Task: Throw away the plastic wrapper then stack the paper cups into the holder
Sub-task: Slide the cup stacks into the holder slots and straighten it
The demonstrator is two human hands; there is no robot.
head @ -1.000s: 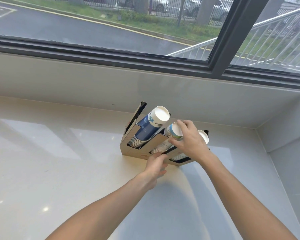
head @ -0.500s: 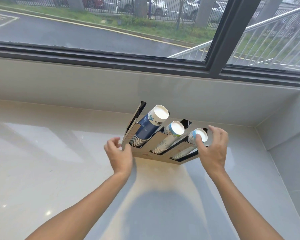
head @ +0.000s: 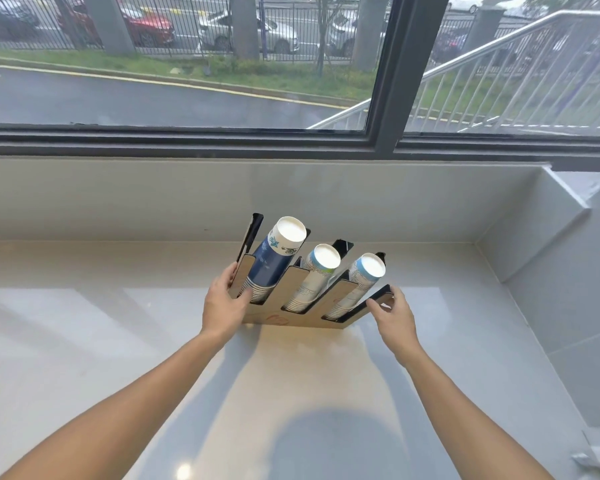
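Note:
A wooden cup holder with three slanted slots stands on the pale counter near the back wall. A stack of dark blue paper cups fills the left slot. A white stack with green print lies in the middle slot, and a white stack with light blue print in the right one. My left hand grips the holder's left end. My right hand grips its right end at the black edge. No plastic wrapper is in view.
The glossy counter spreads wide on the left and toward me. A low white wall runs behind the holder under a dark-framed window. A tiled side wall closes the right corner.
My right hand left the middle stack and went to the holder's right end. My left hand moved from the front edge to the left end. Both now grip the holder.

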